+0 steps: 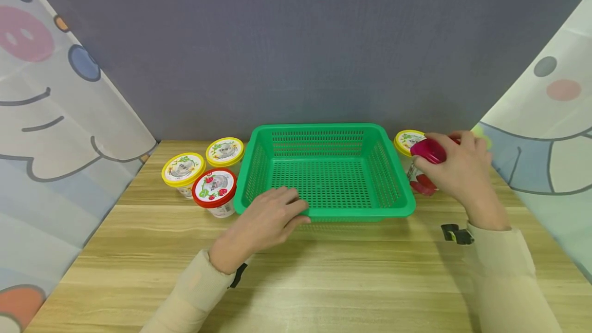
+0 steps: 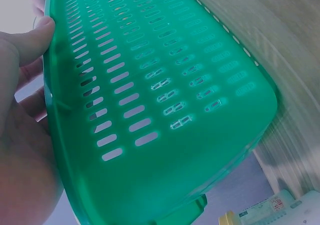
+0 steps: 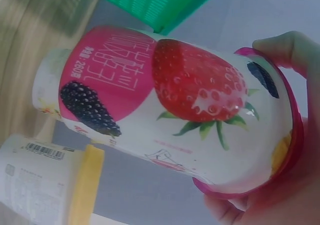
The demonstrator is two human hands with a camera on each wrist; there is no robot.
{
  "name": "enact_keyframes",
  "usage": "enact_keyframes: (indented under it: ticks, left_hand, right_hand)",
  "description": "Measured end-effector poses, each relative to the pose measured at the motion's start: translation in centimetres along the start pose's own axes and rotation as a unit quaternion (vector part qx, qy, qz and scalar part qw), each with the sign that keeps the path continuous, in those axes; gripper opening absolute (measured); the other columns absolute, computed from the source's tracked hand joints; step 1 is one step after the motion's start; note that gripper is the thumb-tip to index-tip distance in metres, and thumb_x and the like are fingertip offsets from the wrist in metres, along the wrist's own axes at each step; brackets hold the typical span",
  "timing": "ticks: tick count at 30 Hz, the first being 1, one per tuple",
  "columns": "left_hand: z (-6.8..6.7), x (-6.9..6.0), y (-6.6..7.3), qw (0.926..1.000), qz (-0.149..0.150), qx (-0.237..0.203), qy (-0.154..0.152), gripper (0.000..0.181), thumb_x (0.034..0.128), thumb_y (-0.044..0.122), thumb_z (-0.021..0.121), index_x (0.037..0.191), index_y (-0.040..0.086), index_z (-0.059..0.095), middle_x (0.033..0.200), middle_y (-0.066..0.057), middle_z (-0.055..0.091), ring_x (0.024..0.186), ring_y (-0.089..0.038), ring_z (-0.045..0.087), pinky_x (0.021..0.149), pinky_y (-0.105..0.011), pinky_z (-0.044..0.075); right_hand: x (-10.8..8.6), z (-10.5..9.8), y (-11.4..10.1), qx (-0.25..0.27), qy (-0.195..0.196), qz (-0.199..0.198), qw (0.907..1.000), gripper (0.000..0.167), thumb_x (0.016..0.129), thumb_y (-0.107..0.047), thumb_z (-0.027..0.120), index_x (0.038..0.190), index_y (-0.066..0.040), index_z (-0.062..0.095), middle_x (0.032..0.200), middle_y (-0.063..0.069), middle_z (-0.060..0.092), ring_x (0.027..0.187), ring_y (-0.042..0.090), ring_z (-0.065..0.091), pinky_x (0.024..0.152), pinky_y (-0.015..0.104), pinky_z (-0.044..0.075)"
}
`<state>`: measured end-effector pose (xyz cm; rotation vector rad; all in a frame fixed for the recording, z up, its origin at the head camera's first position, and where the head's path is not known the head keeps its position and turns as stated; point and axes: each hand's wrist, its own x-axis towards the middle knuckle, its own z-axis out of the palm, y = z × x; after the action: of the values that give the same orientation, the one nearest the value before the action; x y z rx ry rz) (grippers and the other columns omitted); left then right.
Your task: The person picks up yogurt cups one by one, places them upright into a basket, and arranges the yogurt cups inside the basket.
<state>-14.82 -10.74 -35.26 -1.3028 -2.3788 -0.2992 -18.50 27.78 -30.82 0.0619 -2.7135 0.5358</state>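
A green plastic basket (image 1: 314,213) with slotted walls stands in the middle of the table. My left hand (image 1: 273,215) grips its near rim towards the left; in the left wrist view the thumb (image 2: 37,40) lies over the rim. At the basket's right, my right hand (image 1: 462,168) holds a yogurt bottle (image 3: 190,90) by its magenta lid (image 1: 432,151). Strawberry and blackberry pictures cover the bottle's white and pink side. Whether its base touches the table is unclear. Right beside the basket is a yellow-lidded cup (image 1: 408,140), partly hidden behind the bottle.
Left of the basket stand two yellow-lidded cups (image 1: 183,168) and a red-lidded cup (image 1: 215,189), close to its wall. A bit of red (image 1: 457,141) shows behind my right hand. A grey panel (image 1: 296,45) rises behind the table, with cartoon-printed sheets (image 1: 546,132) at both sides.
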Motion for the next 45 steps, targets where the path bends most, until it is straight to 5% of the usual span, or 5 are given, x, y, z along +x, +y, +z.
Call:
enact_keyframes:
  ticks: [31,45]
  left_hand:
    - [-0.1,-0.1,0.1,1.0000,-0.002,-0.001,0.003,0.014,0.0961,0.026,0.072,0.092,0.015,0.065,0.079,0.005,0.047,0.071,-0.014,0.042,0.064,-0.025,0.038]
    - [0.0,0.0,0.1,1.0000,0.000,-0.006,0.006,0.014,0.0960,0.026,0.072,0.091,0.016,0.064,0.079,0.005,0.047,0.071,-0.014,0.042,0.064,-0.025,0.039]
  right_hand:
    - [-1.9,-3.6,-2.8,0.030,0.079,-0.007,0.9964,0.059,0.086,-0.027,0.067,0.140,-0.006,0.058,0.141,0.032,0.039,0.135,0.057,0.025,0.091,0.075,0.024]
    - [-2.9,-4.6,-4.4,0.058,0.115,-0.022,0.9914,0.058,0.084,-0.023,0.070,0.139,-0.007,0.061,0.144,0.027,0.041,0.136,0.049,0.028,0.085,0.069,0.033]
